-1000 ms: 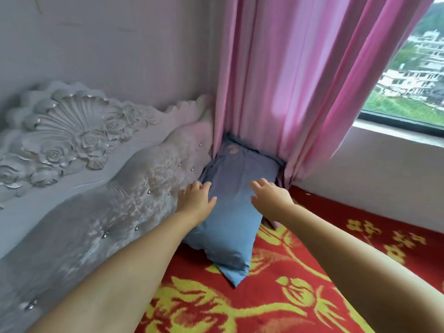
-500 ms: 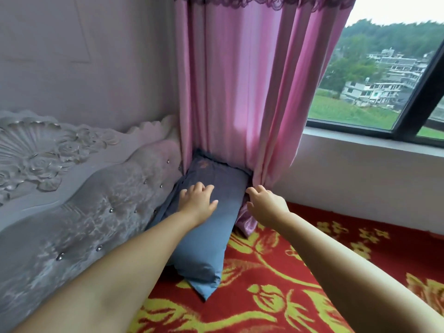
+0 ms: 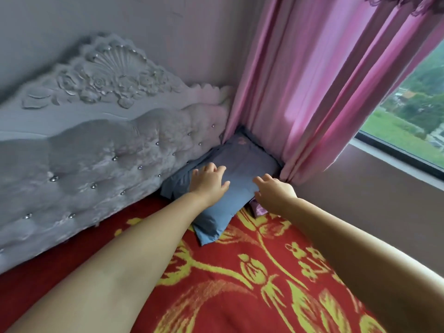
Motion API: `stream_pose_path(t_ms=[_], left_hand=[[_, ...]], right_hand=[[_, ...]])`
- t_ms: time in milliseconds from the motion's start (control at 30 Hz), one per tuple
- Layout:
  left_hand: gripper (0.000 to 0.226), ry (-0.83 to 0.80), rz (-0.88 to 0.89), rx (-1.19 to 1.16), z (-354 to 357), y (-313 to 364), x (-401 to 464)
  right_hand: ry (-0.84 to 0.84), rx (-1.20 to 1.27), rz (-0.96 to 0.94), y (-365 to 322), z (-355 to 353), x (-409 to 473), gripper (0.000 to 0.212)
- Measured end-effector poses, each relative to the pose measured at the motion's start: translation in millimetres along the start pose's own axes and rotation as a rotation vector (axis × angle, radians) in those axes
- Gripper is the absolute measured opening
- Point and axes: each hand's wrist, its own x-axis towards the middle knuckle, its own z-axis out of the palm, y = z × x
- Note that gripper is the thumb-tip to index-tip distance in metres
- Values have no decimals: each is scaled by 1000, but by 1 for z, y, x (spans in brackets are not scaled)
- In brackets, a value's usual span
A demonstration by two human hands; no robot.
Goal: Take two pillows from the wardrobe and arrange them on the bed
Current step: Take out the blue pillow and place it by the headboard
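Observation:
A blue pillow (image 3: 242, 164) lies at the head corner of the bed, its far end against the white headboard (image 3: 101, 150) and under the pink curtain (image 3: 300, 92). My left hand (image 3: 209, 182) rests flat on the pillow's near left part, fingers spread. Just right of it, my right hand (image 3: 274, 193) hovers at the pillow's right edge with its fingers apart and holds nothing. The bed is covered by a red blanket (image 3: 240, 284) with yellow flowers. Only this one pillow is in view.
A small purple cloth piece (image 3: 258, 209) sticks out beside the pillow under my right hand. The wall under the window (image 3: 413, 109) runs along the bed's right side. The padded headboard closes off the left.
The view has swung left and down, so more headboard and less window show. Both hands stay on or beside the pillow, which lies flatter in the corner.

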Motion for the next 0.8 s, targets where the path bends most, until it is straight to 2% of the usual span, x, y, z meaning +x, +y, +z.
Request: stream_pose_path(t_ms=[67,167,367,467,600,733,800], left_hand=[[46,38,-16,-16,-18,-18,-20],[45,97,-37,12,-50,-68,-64],[47,27,-125,282,-109,-230,-178],[47,-2,-123,320,-128,-269,-216],[44,-109,-83,233,-122,-257,-241],[43,-89,57,55,-97,-202,-260],[43,-102,95,54,-83,-184,-279]], right_hand=[[14,-70,-49,-21,-11,0,32],[32,-49,-43,-75,-24,3,34],[97,223,74,-263,-12,-17,35],[59,221,56,-330,-9,-45,34],[82,261,79,-345,-18,-89,28],[34,243,175,-324,-13,-138,28],[-10,212,199,-314,-7,-160,31]])
